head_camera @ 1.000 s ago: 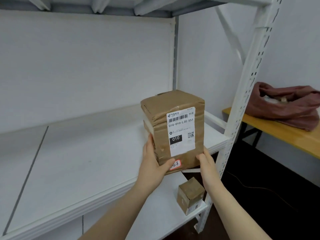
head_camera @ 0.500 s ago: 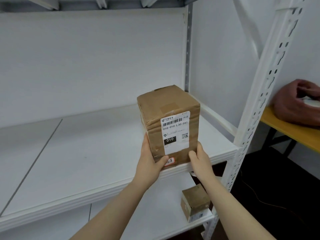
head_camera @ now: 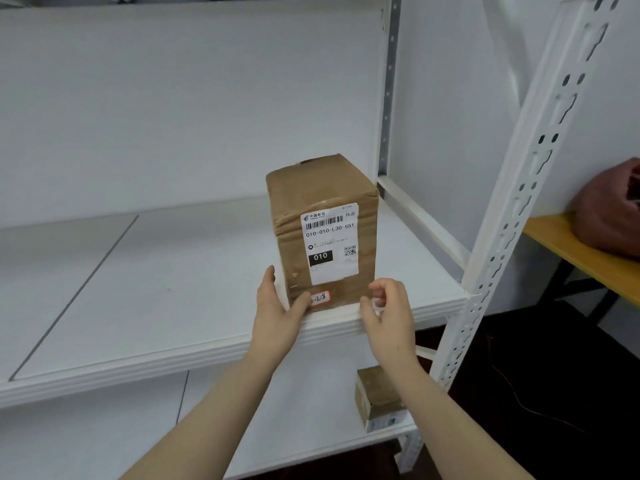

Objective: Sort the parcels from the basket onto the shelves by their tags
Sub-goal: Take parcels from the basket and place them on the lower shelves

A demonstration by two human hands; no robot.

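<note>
A white shipping label (head_camera: 330, 247) on the front of the parcel (head_camera: 322, 192), at the front edge of the shelf (head_camera: 173, 289) near its right corner, is showing "CHINA POST", a barcode, "010-010-L30-551" and a black block reading "010". Below it, a red-edged sticker (head_camera: 320, 298) is showing handwriting ending "-28".

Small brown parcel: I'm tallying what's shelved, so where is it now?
In the head view, the small brown parcel sits on the lower shelf, at its right front corner, below the right hand.
</note>
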